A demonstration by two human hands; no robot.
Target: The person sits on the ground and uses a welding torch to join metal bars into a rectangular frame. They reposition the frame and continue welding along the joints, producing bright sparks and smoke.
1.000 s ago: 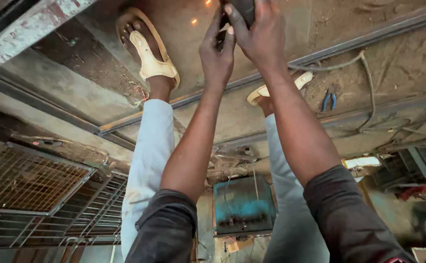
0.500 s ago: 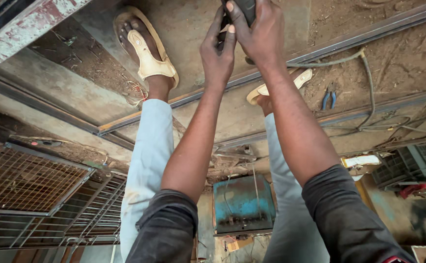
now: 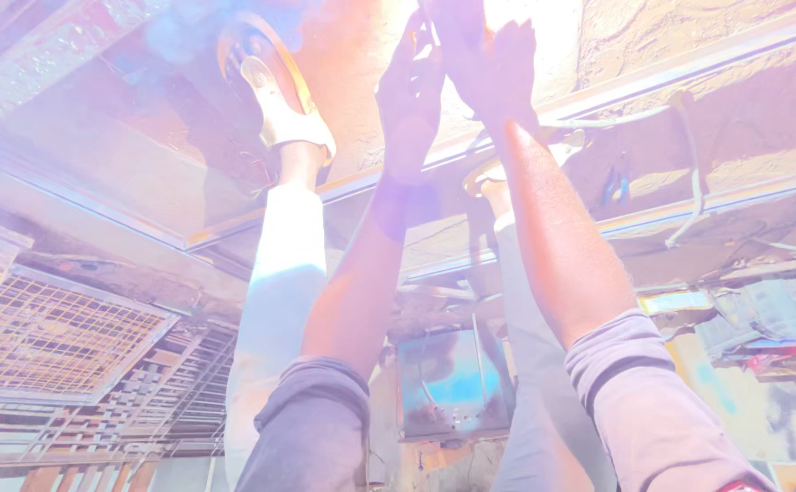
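Both my arms reach out to the dirt ground at the top of the view. My left hand (image 3: 410,87) and my right hand (image 3: 494,55) are closed together around a small dark tool at the top edge. A strong white glare there washes the tool out. A thin metal bar (image 3: 689,64) runs across the ground just beside my hands. My feet in tan sandals (image 3: 275,91) stand on either side of my arms, in pale trousers (image 3: 280,301).
A wire mesh panel (image 3: 52,337) in a metal frame lies at the left. A blue-green metal box (image 3: 453,383) sits between my legs. Blue-handled pliers (image 3: 615,187) and a pale cable (image 3: 689,182) lie on the ground at the right.
A bright flash now floods the picture from the spot where my hands hold the tool. Hands and feet stay where they were.
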